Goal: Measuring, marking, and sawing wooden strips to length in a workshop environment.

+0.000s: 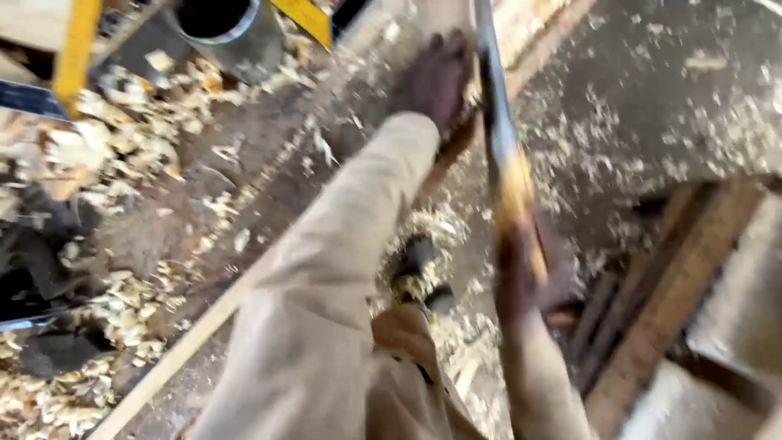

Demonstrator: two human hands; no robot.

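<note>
You have two hands in view. Your left hand (438, 80) lies flat and open, pressing down on a long plank (244, 293) that runs from the bottom left up to the top middle. Your right hand (528, 273) is closed around the yellow handle of one saw (498, 122). The saw's dark blade reaches up past your left hand, just beside it, along the plank's edge. The view is blurry, so you cannot tell if the blade touches the wood.

Both your arms wear pale sleeves (342, 269).

There is one round metal pipe (228, 28) at the top left, with a dark mouth. Two yellow bars (77, 45) stand near it, one on each side. No label or sign can be made out on them.

Wood shavings (106, 147) lie in heaps on the floor (652, 73), too many to count. A few brown boards (676, 285) lean at the right, with one pale sack-like shape (733, 326) beside them.
</note>
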